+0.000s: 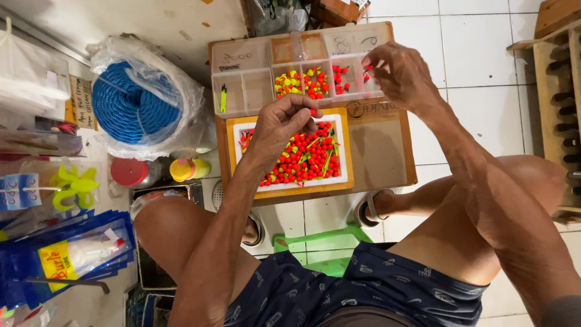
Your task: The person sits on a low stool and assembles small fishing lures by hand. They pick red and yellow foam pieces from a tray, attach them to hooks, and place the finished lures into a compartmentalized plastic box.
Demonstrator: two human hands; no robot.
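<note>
I pinch one red bead (pixel 367 68) in my right hand (pixel 400 75) over the clear divided box (pixel 242 91); my left hand (pixel 281 124), curled half shut, hovers above the bead tray (pixel 290 183); release low, inside one compartment

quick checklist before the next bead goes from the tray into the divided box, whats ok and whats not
1. Right hand over the divided box, pinching a small red piece at the fingertips: ok.
2. Left hand over the white tray, fingers curled; whether it holds a bead: cannot tell.
3. Tray stocked with red and yellow-green beads: ok.
4. Compartment under the right hand holds only a few red beads, with room left: ok.
5. Box and tray both lie flat on the cardboard board, within its edges: ok.
6. Colours in the middle compartments sorted: not ok, red and yellow-green are mixed.
</note>
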